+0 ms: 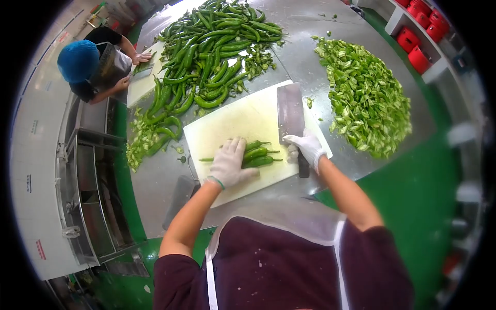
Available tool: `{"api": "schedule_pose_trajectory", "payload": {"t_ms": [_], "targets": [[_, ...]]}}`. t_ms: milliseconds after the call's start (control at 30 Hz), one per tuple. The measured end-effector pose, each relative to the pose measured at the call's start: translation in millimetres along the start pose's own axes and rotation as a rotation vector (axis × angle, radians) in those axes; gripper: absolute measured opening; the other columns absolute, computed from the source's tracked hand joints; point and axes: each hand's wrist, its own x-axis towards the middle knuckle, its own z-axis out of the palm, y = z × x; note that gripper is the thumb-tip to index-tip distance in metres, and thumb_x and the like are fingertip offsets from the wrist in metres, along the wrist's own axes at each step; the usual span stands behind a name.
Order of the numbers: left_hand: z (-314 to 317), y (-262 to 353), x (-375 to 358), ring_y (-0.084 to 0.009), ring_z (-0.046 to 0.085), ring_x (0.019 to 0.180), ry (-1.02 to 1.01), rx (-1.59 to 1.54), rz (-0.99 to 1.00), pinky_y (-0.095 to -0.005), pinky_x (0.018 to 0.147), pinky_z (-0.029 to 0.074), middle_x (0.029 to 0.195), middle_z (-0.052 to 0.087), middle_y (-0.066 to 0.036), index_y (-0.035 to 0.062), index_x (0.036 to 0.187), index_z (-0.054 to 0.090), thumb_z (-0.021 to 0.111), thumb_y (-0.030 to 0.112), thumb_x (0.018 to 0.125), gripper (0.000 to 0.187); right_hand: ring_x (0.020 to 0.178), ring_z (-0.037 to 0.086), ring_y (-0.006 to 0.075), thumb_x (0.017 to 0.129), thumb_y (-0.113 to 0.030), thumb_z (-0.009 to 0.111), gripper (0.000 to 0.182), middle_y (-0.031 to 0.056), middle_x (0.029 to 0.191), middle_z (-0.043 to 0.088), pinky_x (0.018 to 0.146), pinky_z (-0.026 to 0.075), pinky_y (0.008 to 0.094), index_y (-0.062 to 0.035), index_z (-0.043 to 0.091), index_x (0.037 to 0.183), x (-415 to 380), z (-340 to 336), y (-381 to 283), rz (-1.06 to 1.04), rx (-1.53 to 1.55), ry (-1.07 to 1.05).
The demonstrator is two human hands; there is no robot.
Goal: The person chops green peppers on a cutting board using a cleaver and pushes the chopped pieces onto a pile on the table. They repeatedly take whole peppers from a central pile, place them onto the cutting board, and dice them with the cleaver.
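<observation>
My left hand (230, 164), in a whitish glove, lies over several long green chili peppers (257, 154) on the white cutting board (232, 124). Its fingers are stretched out and pressed on the peppers, whose stem ends point right. My right hand (310, 149), also gloved, is closed around a cleaver (291, 111) where the blade meets the dark handle. The broad blade lies flat over the board's right side and points away from me. Part of the handle shows below my palm.
Whole green peppers (206, 46) are heaped at the back of the metal table (305, 67). Chopped pepper (364, 98) is piled at right, with more pieces (137, 142) at left. Another blade (181, 199) lies near the front edge. A co-worker (98, 62) cuts at a second board (139, 85).
</observation>
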Motion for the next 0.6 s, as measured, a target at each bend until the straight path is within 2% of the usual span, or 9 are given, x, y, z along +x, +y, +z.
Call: {"api": "schedule_pose_trajectory", "payload": {"t_ms": [33, 200, 233, 333, 367, 467, 500, 600], "targets": [[5, 5, -6, -0.0469, 0.043, 0.136, -0.014, -0.005, 0.018, -0.0499, 0.113, 0.036, 0.151, 0.043, -0.030, -0.0101, 0.150, 0.035, 0.068, 0.050, 0.089, 0.092, 0.053, 0.059, 0.0136, 0.092, -0.015, 0.074, 0.031, 0.0073, 0.076, 0.062, 0.049, 0.058, 0.0334, -0.0035, 0.051, 0.110, -2, 1, -3, 0.000, 0.013, -0.010], [30, 35, 0, -0.0418, 0.046, 0.133, 0.055, -0.056, -0.189, -0.0480, 0.110, 0.040, 0.151, 0.042, -0.027, -0.0086, 0.152, 0.033, 0.071, 0.047, 0.086, 0.095, 0.051, 0.055, 0.0102, 0.093, -0.011, 0.071, 0.026, 0.0033, 0.072, 0.058, 0.047, 0.054, 0.0302, -0.0038, 0.052, 0.111, -20, -4, -24, -0.025, 0.010, -0.004], [23, 43, 4, -0.0413, 0.046, 0.133, 0.033, -0.078, -0.233, -0.0477, 0.109, 0.040, 0.151, 0.042, -0.027, -0.0087, 0.152, 0.032, 0.070, 0.048, 0.086, 0.095, 0.059, 0.064, 0.0204, 0.094, -0.018, 0.069, 0.029, 0.0091, 0.077, 0.065, 0.057, 0.057, 0.0374, -0.0024, 0.054, 0.113, -39, 1, -37, 0.004, -0.159, 0.090], [23, 50, 7, -0.0396, 0.046, 0.131, 0.012, -0.065, -0.294, -0.0463, 0.107, 0.042, 0.153, 0.040, -0.026, -0.0099, 0.152, 0.031, 0.068, 0.050, 0.087, 0.096, 0.082, 0.069, 0.0266, 0.092, -0.029, 0.070, 0.040, 0.0167, 0.097, 0.071, 0.082, 0.056, 0.0426, -0.0030, 0.057, 0.120, -69, -6, -41, -0.267, -0.843, 0.273], [27, 49, 6, -0.0398, 0.046, 0.131, 0.033, -0.049, -0.285, -0.0461, 0.107, 0.042, 0.153, 0.041, -0.026, -0.0102, 0.152, 0.031, 0.067, 0.050, 0.088, 0.096, 0.107, 0.067, 0.0357, 0.092, -0.041, 0.066, 0.052, 0.0221, 0.118, 0.070, 0.097, 0.049, 0.0426, -0.0041, 0.057, 0.127, -95, 5, -64, -0.070, -0.880, 0.180], [42, 44, 7, -0.0363, 0.046, 0.128, 0.097, 0.023, -0.236, -0.0446, 0.100, 0.044, 0.150, 0.043, -0.024, -0.0104, 0.152, 0.031, 0.065, 0.053, 0.089, 0.096, 0.108, 0.065, 0.0431, 0.094, -0.044, 0.061, 0.050, 0.0272, 0.118, 0.067, 0.095, 0.050, 0.0462, -0.0052, 0.058, 0.124, -104, 11, -49, -0.104, -1.210, 0.170], [40, 44, 7, -0.0345, 0.047, 0.127, 0.116, 0.051, -0.220, -0.0439, 0.097, 0.044, 0.149, 0.044, -0.023, -0.0104, 0.152, 0.031, 0.065, 0.054, 0.089, 0.097, 0.110, 0.062, 0.0477, 0.095, -0.046, 0.058, 0.049, 0.0294, 0.118, 0.065, 0.095, 0.049, 0.0492, -0.0059, 0.058, 0.123, -102, 12, -39, -0.154, -1.218, 0.156], [28, 48, 9, -0.0407, 0.046, 0.131, 0.008, -0.032, -0.263, -0.0461, 0.107, 0.042, 0.151, 0.043, -0.028, -0.0114, 0.152, 0.031, 0.063, 0.050, 0.091, 0.092, 0.106, 0.063, 0.0478, 0.096, -0.045, 0.058, 0.046, 0.0288, 0.113, 0.066, 0.093, 0.049, 0.0508, -0.0054, 0.058, 0.120, -90, 16, -24, -0.162, -1.277, 0.086]]}}
